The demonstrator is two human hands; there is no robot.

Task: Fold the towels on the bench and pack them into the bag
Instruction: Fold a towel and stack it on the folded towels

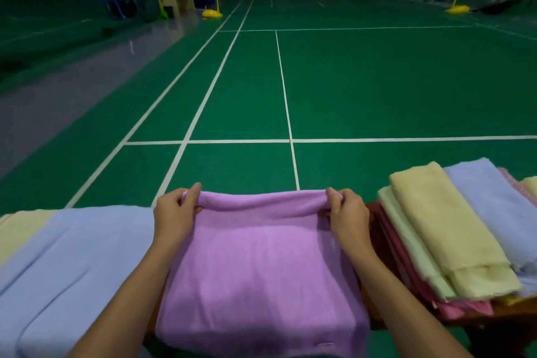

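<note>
On the bench, centre: purple towel [255,264] lies spread over the bench [374,241], its far edge lifted and rolled toward the person.
Left hand [174,213]: fingers curled over the far-left corner of the purple towel, thumb pinching it.
Right hand [347,213]: pinches the far-right corner of the purple towel in the same way.
Left of the purple towel: blue towel [72,264] lies flat, touching it, with a pale yellow one past it.
Right of the purple towel: stack of folded towels [447,235], just beside it.
Bag: not in view.
Risk: I think the corners may be pulled unevenly, so the fold comes skewed; a loose pinch could drop one corner.
Risk two: the right forearm may brush the stack and shift it.
Writing: none can be read.
</note>
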